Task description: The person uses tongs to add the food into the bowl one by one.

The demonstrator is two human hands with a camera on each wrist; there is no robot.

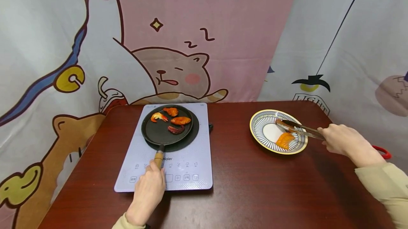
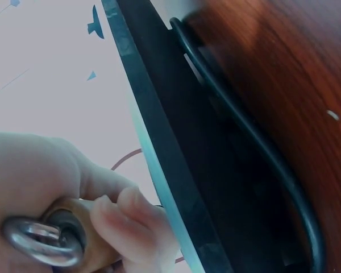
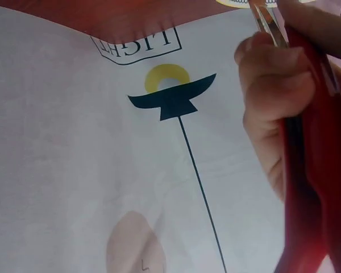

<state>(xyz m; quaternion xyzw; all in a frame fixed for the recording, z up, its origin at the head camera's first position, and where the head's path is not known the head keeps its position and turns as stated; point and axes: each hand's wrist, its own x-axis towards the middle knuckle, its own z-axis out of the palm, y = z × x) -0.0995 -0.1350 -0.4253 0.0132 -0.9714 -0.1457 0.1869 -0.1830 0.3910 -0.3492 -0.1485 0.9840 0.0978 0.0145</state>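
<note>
In the head view my left hand (image 1: 149,188) grips the wooden handle (image 1: 158,159) of a small black frying pan (image 1: 156,133). The left wrist view shows fingers curled round that handle, with a metal ring at its end. Inside the pan lie a shrimp (image 1: 158,117), a tentacle (image 1: 176,129) and two orange-brown food pieces. On the right, my right hand (image 1: 342,140) holds metal tongs (image 1: 313,133); their red handles (image 3: 315,170) show in the right wrist view. The tong tips are at a brownish food piece (image 1: 280,123) over the patterned plate (image 1: 257,135), beside an orange piece (image 1: 284,140).
Beneath the pan is a white induction cooktop (image 1: 127,172) on a dark red wooden table (image 1: 236,186). A black cord (image 2: 244,119) runs beside the cooktop in the left wrist view. A cartoon-printed cloth (image 1: 242,38) hangs behind the table.
</note>
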